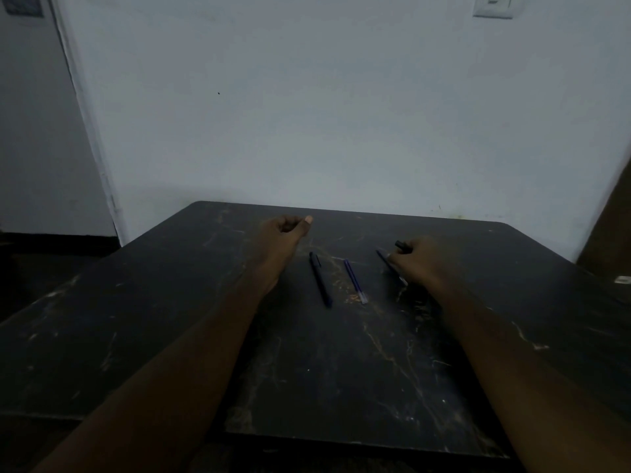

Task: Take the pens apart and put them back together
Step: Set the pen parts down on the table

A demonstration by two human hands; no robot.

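A dark capped pen (320, 278) lies on the black marbled table (341, 370), pointing away from me. Just right of it lies a thin blue refill or pen with a clear tip (355, 280). My left hand (286, 233) hovers beyond and left of the dark pen, fingers curled loosely, holding nothing that I can see. My right hand (418, 259) rests on the table to the right, fingers closed over a third dark pen (387, 262) whose ends stick out; a small dark cap-like end (401, 245) shows above the fingers.
The table's far edge meets a pale wall (307, 114). A brown board (611, 227) leans at the right. A small white object (623, 279) lies near the table's right edge. A doorway (37, 131) opens at the left.
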